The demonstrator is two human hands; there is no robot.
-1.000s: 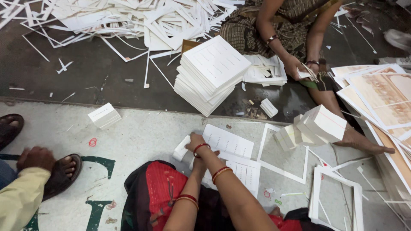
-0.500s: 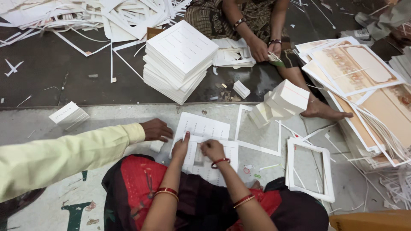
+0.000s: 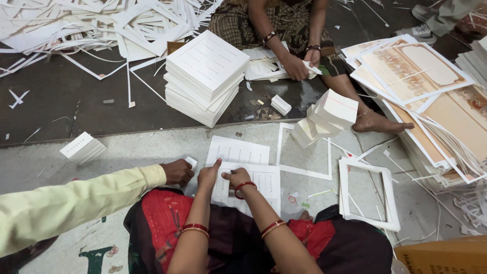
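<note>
The left hand (image 3: 208,176) is pressing flat on the near sheet (image 3: 258,182), index finger pointing up toward the far sheet (image 3: 238,150), its grip spread wide and holding nothing. The right hand (image 3: 236,177) is curling loosely on the same sheet, fingers half bent, clasping nothing I can make out. Both sheets are lying on the floor (image 3: 132,147) before the knees. Since half a second ago, a co-worker's hand (image 3: 177,171) is staying just beside the left hand, next to a small card (image 3: 191,162).
</note>
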